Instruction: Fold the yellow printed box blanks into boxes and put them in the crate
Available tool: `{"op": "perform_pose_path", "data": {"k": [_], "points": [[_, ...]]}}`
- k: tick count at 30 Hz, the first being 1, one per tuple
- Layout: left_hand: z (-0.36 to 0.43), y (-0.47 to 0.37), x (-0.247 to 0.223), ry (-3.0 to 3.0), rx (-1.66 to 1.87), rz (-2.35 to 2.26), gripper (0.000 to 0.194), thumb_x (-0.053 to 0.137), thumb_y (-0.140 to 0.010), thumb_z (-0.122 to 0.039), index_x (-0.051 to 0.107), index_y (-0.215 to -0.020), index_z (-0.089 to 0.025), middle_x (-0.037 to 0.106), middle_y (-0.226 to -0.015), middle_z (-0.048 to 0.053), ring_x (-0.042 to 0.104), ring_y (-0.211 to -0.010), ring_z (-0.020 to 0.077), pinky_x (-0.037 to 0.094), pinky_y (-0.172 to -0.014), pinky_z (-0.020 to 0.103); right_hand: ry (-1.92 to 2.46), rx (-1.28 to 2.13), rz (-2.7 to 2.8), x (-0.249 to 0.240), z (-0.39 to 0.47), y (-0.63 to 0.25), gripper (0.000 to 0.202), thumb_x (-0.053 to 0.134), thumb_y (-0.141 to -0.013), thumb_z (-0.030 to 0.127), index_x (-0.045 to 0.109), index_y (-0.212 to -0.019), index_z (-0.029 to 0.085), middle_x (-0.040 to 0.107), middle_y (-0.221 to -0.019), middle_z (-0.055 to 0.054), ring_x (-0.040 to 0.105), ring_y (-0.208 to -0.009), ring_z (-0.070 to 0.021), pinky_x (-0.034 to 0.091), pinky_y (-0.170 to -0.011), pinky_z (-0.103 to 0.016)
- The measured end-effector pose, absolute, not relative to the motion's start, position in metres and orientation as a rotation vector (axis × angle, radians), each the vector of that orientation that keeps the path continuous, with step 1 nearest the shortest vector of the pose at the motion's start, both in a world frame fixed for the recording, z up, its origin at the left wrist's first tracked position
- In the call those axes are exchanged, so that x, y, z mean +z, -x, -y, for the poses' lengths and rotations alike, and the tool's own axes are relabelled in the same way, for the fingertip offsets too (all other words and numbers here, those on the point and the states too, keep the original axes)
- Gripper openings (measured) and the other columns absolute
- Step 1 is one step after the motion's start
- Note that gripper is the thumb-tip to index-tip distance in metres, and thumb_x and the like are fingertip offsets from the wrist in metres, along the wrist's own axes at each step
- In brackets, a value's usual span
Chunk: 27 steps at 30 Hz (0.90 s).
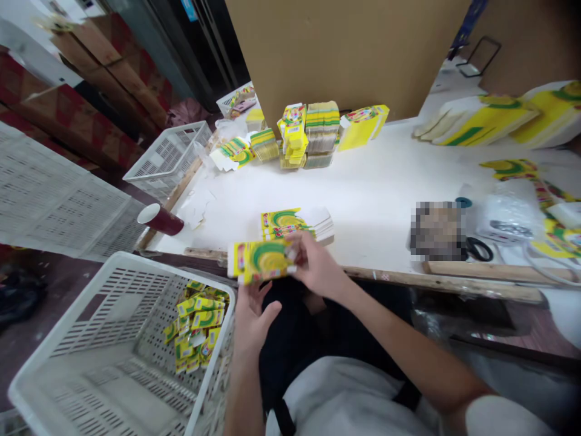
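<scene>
My right hand [315, 266] pinches one end of a yellow and green printed carton [261, 260], slightly blurred, just past the table's front edge. Below the carton is my left hand [253, 318], its thumb and fingers apart; the fingertips reach up behind the carton, and whether they touch it is hidden. Beyond my right hand, a small pile of flat cartons [284, 221] with white flaps lies on the white table [372, 188]. Left of my left hand, a white plastic crate [113, 363] holds many yellow cartons [204, 318] in its far right part.
Stacked carton bundles [322, 130] stand at the back against a brown cardboard sheet [345, 54]. A dark red cup [161, 219] lies tilted at the table's left corner. On the right are black-handled scissors [479, 249], a plastic bag [512, 209] and larger yellow packs [490, 121].
</scene>
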<state>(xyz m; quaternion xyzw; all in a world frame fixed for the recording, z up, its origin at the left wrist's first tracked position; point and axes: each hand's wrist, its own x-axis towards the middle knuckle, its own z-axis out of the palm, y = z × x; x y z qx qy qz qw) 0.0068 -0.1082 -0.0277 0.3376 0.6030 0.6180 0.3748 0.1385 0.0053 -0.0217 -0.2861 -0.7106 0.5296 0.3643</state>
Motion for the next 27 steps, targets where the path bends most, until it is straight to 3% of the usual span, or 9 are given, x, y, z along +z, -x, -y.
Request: {"op": "perform_pose_path", "data": {"k": [4, 8, 10, 13, 17, 20, 23, 25, 27], "points": [[0.098, -0.025, -0.014, -0.467, 2.048, -1.186, 0.043, 0.061, -0.070, -0.057, 0.060, -0.091, -0.020, 0.059, -0.086, 0.003, 0.059, -0.085, 0.0171, 0.050, -0.079, 0.030, 0.519, 1.977, 1.556, -0.027, 0.057, -0.132, 0.051, 0.065, -0.068, 0.013, 0.043, -0.113, 0.021, 0.054, -0.086, 0.001, 0.054, -0.069, -0.0108, 0.047, -0.063, -0.024], [0.090, -0.025, -0.001, -0.331, 2.207, -1.137, 0.045, 0.059, -0.068, -0.062, 0.052, -0.070, -0.018, 0.041, -0.061, -0.004, 0.042, -0.053, 0.0074, 0.044, -0.053, 0.020, 0.561, 1.949, 1.611, -0.023, 0.079, -0.124, 0.060, 0.075, -0.059, 0.013, 0.050, -0.113, 0.023, 0.054, -0.086, 0.002, 0.050, -0.072, -0.0113, 0.045, -0.064, -0.024], [0.090, -0.024, -0.002, -0.357, 2.156, -1.199, 0.049, 0.065, -0.060, -0.065, 0.053, -0.071, -0.018, 0.042, -0.061, -0.005, 0.041, -0.051, 0.0065, 0.042, -0.049, 0.018, 0.628, 1.899, 1.598, -0.022, 0.074, -0.124, 0.050, 0.072, -0.060, 0.012, 0.054, -0.106, 0.021, 0.053, -0.077, 0.004, 0.047, -0.064, -0.0095, 0.041, -0.057, -0.021], [0.095, -0.024, -0.012, -0.476, 2.054, -1.325, 0.056, 0.072, -0.052, -0.064, 0.059, -0.082, -0.019, 0.055, -0.073, -0.003, 0.054, -0.065, 0.0102, 0.049, -0.060, 0.021, 0.671, 1.906, 1.463, -0.022, 0.057, -0.130, 0.029, 0.066, -0.067, 0.014, 0.057, -0.095, 0.019, 0.054, -0.068, 0.005, 0.046, -0.055, -0.0081, 0.037, -0.051, -0.020], [0.103, -0.023, -0.026, -0.571, 2.066, -1.539, 0.033, 0.077, -0.062, -0.044, 0.064, -0.078, -0.019, 0.065, -0.077, -0.002, 0.060, -0.070, 0.0098, 0.050, -0.070, 0.021, 0.704, 1.817, 1.465, -0.024, 0.037, -0.145, 0.010, 0.064, -0.069, 0.016, 0.064, -0.079, 0.016, 0.060, -0.065, 0.003, 0.049, -0.053, -0.0088, 0.039, -0.052, -0.022], [0.110, -0.013, -0.020, -0.603, 1.991, -1.582, 0.025, 0.073, -0.070, -0.036, 0.067, -0.084, -0.017, 0.068, -0.083, 0.001, 0.064, -0.075, 0.0126, 0.050, -0.075, 0.024, 0.712, 1.487, 1.681, -0.021, 0.024, -0.161, 0.006, 0.064, -0.072, 0.013, 0.068, -0.076, 0.015, 0.064, -0.066, 0.000, 0.053, -0.057, -0.0114, 0.041, -0.054, -0.023], [0.117, 0.003, -0.002, -0.942, 1.906, -1.666, 0.049, 0.063, -0.076, -0.046, 0.059, -0.116, -0.018, 0.062, -0.116, 0.011, 0.059, -0.107, 0.0240, 0.044, -0.096, 0.038, 0.681, 0.961, 1.961, -0.013, 0.014, -0.176, 0.015, 0.059, -0.079, 0.009, 0.071, -0.081, 0.017, 0.068, -0.077, -0.005, 0.057, -0.074, -0.0168, 0.045, -0.070, -0.031], [0.120, 0.010, 0.009, -1.276, 1.695, -1.797, 0.077, 0.070, -0.066, -0.052, 0.045, -0.131, -0.019, 0.051, -0.133, 0.014, 0.046, -0.125, 0.0295, 0.033, -0.106, 0.044, 0.643, 0.688, 2.151, -0.007, 0.012, -0.181, 0.020, 0.054, -0.084, 0.010, 0.071, -0.083, 0.020, 0.067, -0.077, -0.004, 0.056, -0.081, -0.0186, 0.042, -0.084, -0.038], [0.119, 0.008, 0.015, -1.490, 1.304, -1.916, 0.100, 0.081, -0.051, -0.049, 0.036, -0.136, -0.020, 0.048, -0.135, 0.015, 0.042, -0.127, 0.0328, 0.033, -0.106, 0.047, 0.529, 0.582, 2.274, -0.002, 0.015, -0.181, 0.022, 0.052, -0.086, 0.010, 0.070, -0.084, 0.023, 0.066, -0.075, -0.001, 0.055, -0.087, -0.0183, 0.034, -0.098, -0.043]]}}
